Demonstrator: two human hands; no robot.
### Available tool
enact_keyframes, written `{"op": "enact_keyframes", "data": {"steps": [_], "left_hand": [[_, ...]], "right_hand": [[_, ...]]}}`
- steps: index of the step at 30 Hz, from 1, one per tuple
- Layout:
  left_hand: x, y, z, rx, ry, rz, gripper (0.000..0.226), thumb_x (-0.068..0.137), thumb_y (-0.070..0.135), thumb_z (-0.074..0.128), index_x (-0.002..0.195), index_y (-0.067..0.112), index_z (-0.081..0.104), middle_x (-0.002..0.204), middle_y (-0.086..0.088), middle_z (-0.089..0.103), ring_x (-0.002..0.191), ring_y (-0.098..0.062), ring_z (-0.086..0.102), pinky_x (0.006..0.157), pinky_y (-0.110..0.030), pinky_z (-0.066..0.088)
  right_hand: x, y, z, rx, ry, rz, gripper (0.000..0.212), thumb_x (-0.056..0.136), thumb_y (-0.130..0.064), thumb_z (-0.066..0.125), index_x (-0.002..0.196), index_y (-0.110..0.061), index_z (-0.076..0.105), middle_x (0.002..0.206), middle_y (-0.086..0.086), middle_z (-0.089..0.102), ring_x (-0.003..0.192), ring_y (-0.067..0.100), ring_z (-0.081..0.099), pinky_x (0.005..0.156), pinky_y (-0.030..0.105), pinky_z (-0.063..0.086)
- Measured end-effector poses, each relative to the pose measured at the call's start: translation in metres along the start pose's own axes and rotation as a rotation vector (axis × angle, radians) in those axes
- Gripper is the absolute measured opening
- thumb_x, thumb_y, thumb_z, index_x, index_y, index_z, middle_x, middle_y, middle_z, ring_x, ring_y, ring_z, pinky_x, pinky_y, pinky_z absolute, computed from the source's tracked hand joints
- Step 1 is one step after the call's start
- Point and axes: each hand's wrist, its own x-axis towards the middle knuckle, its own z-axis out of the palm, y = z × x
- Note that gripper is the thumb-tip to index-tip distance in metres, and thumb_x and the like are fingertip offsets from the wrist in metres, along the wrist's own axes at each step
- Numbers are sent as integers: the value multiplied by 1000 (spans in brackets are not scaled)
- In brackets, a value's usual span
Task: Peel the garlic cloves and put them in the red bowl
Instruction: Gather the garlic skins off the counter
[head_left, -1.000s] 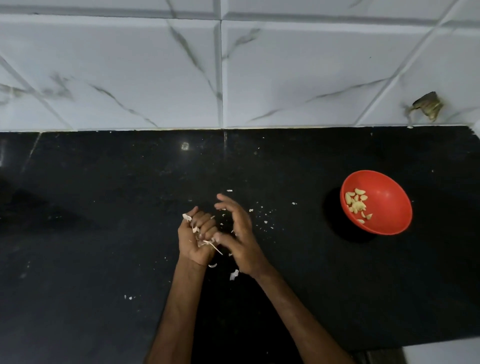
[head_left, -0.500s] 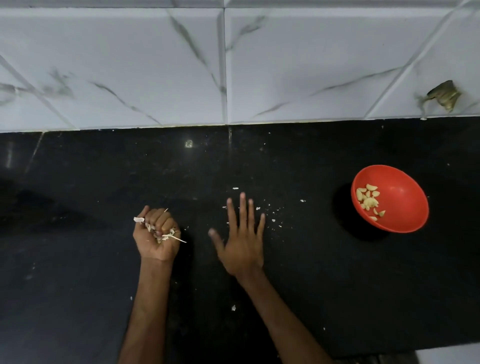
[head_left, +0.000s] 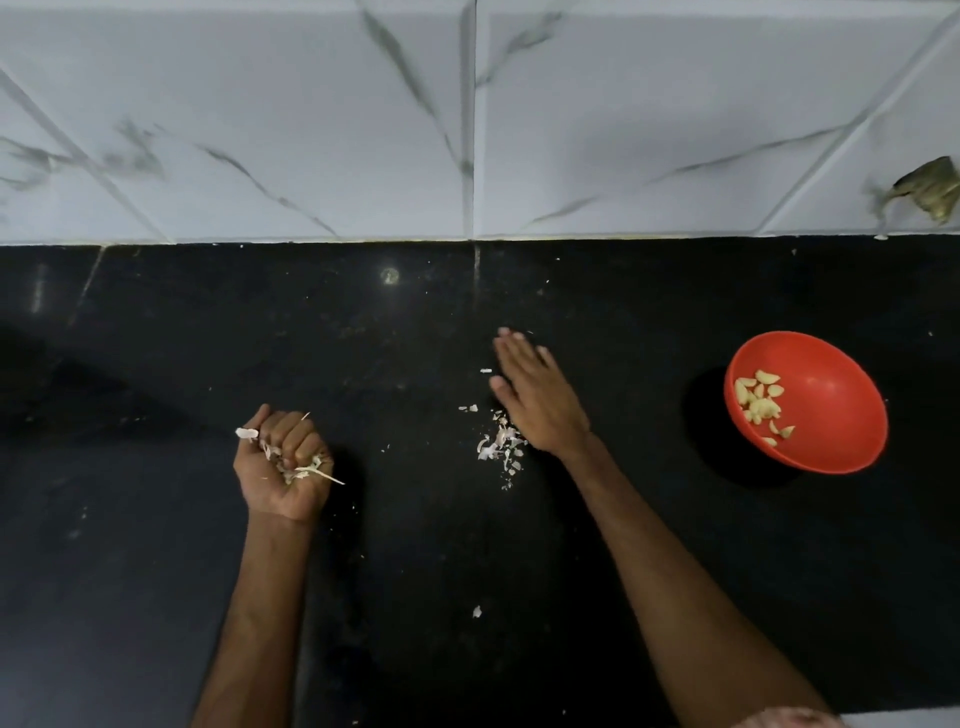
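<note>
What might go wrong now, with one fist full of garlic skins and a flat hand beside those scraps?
The left hand grips garlic skins that stick out and may drop onto the counter. The right hand, flat beside the scrap pile, might scatter flakes toward the red bowl of peeled cloves.

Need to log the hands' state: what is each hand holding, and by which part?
The left hand grips a wad of garlic skins whole in its fist, scraps sticking out. The right hand is flat beside loose peel scraps, holding nothing.
</note>
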Motion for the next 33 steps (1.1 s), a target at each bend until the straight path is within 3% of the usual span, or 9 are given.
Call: {"op": "enact_keyframes", "data": {"steps": [5, 7, 9, 11, 16, 21, 25, 29, 33], "left_hand": [[-15, 9, -3, 2, 21, 21, 45, 103, 20, 36, 58, 15, 39, 56, -6, 36, 51, -20, 35, 50, -23, 18], [-21, 9, -4, 17, 21, 27, 45, 103, 21, 35, 59, 15, 39, 57, -6, 36, 52, -20, 35, 50, -23, 19], [-27, 12, -5, 13, 15, 36, 45, 103, 21, 34, 59, 15, 39, 57, -7, 36, 53, -21, 35, 50, -23, 19], [-34, 16, -3, 3, 7, 36, 45, 103, 21, 34, 59, 15, 39, 57, -7, 36, 53, -21, 35, 50, -24, 18], [-45, 19, -1, 9, 4, 51, 44, 103, 20, 35, 59, 14, 39, 57, -7, 35, 53, -21, 35, 51, -25, 19], [-48, 18, -1, 49, -20, 47, 44, 103, 21, 35, 60, 15, 40, 58, -6, 36, 52, -21, 35, 53, -34, 30], [-49, 20, 3, 51, -37, 42, 44, 103, 21, 35, 60, 14, 40, 57, -7, 36, 52, -21, 35, 52, -35, 30], [-60, 33, 8, 50, -42, 60, 45, 103, 21, 34, 60, 14, 40, 57, -7, 35, 53, -22, 35, 51, -27, 20], [-65, 38, 7, 65, -21, 85, 44, 103, 21, 35, 59, 14, 40, 57, -7, 35, 52, -22, 35, 51, -26, 19]], "right_hand": [[-27, -45, 17, 201, -272, -428, 57, 109, -36, 31, 160, -11, 24, 169, -1, 14, 155, 9, 6, 128, 38, 8], [-59, -38, 12, 544, -194, -301, 56, 109, -40, 32, 159, -14, 29, 168, -5, 18, 155, 7, 10, 128, 42, 9], [-98, -28, 6, 653, 104, -72, 62, 108, -49, 32, 158, -13, 30, 169, -4, 18, 157, 14, 11, 127, 51, 9], [-146, -33, 12, 441, 260, 41, 78, 102, -61, 35, 160, -10, 22, 171, 3, 10, 158, 25, 6, 126, 55, 3], [-207, -103, 69, -137, 70, -241, 91, 94, -74, 41, 163, -23, 10, 171, 6, 2, 157, 26, 6, 115, 64, 13], [-92, -106, 51, -104, 170, 62, 76, 105, -55, 37, 163, -18, 5, 171, 7, -6, 157, 22, -5, 124, 59, 1], [-51, -75, 22, -5, 221, 43, 65, 105, -47, 32, 161, -14, 23, 170, 1, 9, 157, 16, 4, 126, 52, 9], [-79, -16, 12, 5, 198, 288, 71, 103, -50, 14, 158, -7, 29, 169, 6, 16, 156, 22, 13, 125, 53, 16], [-61, -54, 31, 9, 77, 127, 78, 101, -53, 8, 159, -3, 24, 168, 10, 15, 156, 24, 14, 126, 47, 16]]}}
